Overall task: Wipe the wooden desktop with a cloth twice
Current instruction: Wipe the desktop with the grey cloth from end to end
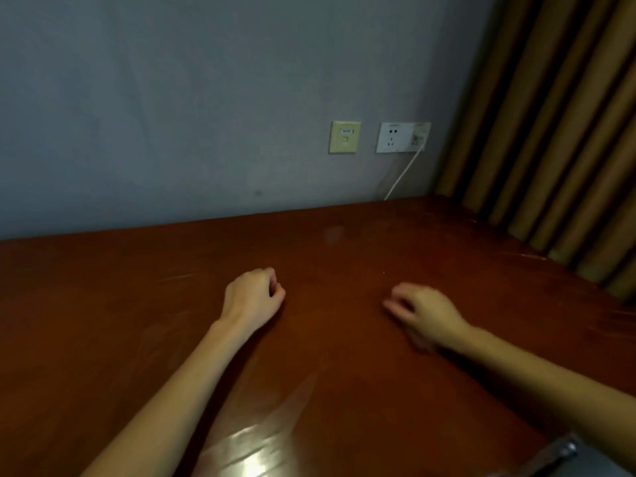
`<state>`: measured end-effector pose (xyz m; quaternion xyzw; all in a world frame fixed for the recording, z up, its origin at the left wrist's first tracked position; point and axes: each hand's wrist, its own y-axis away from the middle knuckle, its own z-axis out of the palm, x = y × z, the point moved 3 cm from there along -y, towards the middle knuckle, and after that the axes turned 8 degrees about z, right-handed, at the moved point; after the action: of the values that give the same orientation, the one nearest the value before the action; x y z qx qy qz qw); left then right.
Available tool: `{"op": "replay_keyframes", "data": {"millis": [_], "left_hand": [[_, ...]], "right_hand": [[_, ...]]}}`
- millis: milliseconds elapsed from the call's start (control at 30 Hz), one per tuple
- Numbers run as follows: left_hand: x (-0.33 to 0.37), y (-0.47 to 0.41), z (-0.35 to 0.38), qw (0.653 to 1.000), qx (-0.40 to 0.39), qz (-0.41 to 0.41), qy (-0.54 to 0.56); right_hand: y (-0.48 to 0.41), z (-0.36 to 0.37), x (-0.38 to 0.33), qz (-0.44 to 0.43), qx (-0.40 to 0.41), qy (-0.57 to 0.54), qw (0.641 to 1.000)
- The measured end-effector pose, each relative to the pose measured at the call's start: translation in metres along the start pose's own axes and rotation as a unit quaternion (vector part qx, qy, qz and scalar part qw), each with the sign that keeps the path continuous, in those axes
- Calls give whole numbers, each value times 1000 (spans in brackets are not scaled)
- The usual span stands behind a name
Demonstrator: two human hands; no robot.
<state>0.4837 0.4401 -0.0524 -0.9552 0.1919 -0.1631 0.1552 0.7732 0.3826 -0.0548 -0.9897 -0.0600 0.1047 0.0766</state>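
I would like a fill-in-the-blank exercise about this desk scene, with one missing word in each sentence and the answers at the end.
1. The left hand and the right hand are over a desktop made of ____.
2. The cable plugged into the wall socket is ____ in colour.
3. The curtain hangs on the ____ side of the view.

Missing words: wood; white; right.

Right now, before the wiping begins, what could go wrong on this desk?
No cloth is in view, and neither left hand nor right hand seems to hold one, so wiping may stall. The white cable drops from the wall socket behind the far edge of the desktop; a wide stroke there might snag it.
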Motion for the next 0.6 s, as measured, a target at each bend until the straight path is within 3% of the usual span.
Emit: {"op": "replay_keyframes", "data": {"millis": [100,167,267,367,467,533,600], "left_hand": [[14,16,-4,1000,0,19,1],[21,27,-4,1000,8,24,6],[25,39,-3,999,31,20,10],[23,43,-3,999,40,12,10],[23,43,-2,999,42,12,11],[24,44,0,999,41,15,7],[24,43,1,999,40,15,4]], "right_hand": [[-35,-1,42,196,41,4,980],[-48,6,26,225,55,18,973],[-38,21,-52,148,35,21,988],[14,25,-133,-6,6,22,1000],[80,16,-161,-140,-33,-30,989],[105,9,-137,-136,-44,-36,989],[111,3,-90,-59,-18,-23,998]]}}
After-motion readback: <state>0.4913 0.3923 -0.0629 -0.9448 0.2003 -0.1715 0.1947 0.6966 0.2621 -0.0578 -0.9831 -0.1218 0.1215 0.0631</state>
